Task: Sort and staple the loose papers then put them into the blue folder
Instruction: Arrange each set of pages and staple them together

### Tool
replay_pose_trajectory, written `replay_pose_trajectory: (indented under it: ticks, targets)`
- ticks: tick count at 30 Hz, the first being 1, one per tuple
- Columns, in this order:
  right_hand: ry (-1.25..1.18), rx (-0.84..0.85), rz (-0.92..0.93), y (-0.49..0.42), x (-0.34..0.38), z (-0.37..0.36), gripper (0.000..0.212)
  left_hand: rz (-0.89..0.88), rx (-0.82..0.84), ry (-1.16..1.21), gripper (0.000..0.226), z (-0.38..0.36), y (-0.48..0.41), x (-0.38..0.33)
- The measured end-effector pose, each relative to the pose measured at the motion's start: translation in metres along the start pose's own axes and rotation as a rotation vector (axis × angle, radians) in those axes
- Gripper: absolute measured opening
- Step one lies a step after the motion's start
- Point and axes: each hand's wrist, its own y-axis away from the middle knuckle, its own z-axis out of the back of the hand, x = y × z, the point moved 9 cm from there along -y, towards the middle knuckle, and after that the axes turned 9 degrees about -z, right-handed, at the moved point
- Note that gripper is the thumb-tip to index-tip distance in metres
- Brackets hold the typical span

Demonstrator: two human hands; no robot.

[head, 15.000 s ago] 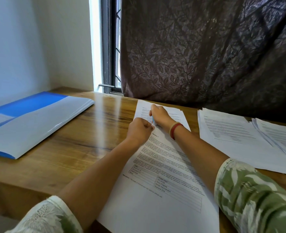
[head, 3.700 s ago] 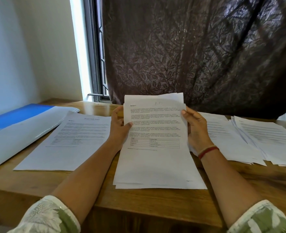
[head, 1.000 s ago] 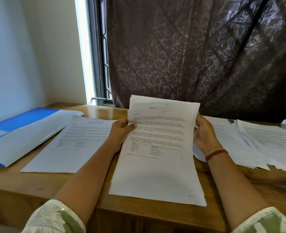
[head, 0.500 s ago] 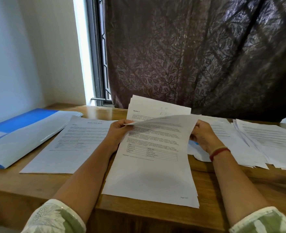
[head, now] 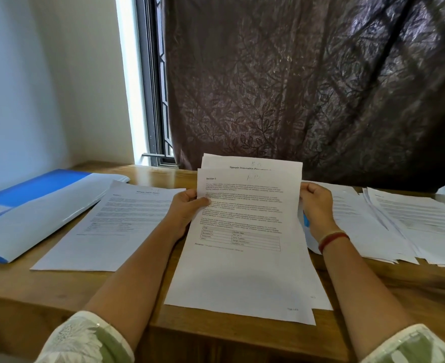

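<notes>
blue folder point(head: 33, 187), white papers point(head: 245, 258), brown leaf-patterned curtain point(head: 307, 87), red bangle point(head: 332, 241), green floral sleeves point(head: 85, 341).

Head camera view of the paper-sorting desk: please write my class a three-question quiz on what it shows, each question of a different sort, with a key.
1. True or false: the blue folder lies on the table to the left of the held papers.
2. Multiple choice: the left hand grips A) the blue folder, B) the left edge of the held papers, C) a pen.
3. Fill in: the red band sits on the ___ wrist.
Key: 1 true; 2 B; 3 right.
</notes>
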Motion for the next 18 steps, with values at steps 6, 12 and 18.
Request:
replay_pose_trajectory:
  ticks: [6, 12, 18]
  targets:
    - [0.095, -0.254, 0.268, 0.011, 0.028, 0.028, 0.015, 0.03, -0.047, -0.035, 0.016, 0.003, -0.001, 0.002]
    - [0.275, -0.405, 0.61, 0.039, 0.083, 0.035, 0.026, 0.06, -0.143, -0.045, 0.014, 0.013, -0.004, 0.012]
    - [0.517, -0.427, 1.156, 0.096, 0.178, -0.001, 0.014, 0.086, -0.15, -0.101, 0.011, 0.014, -0.006, 0.017]
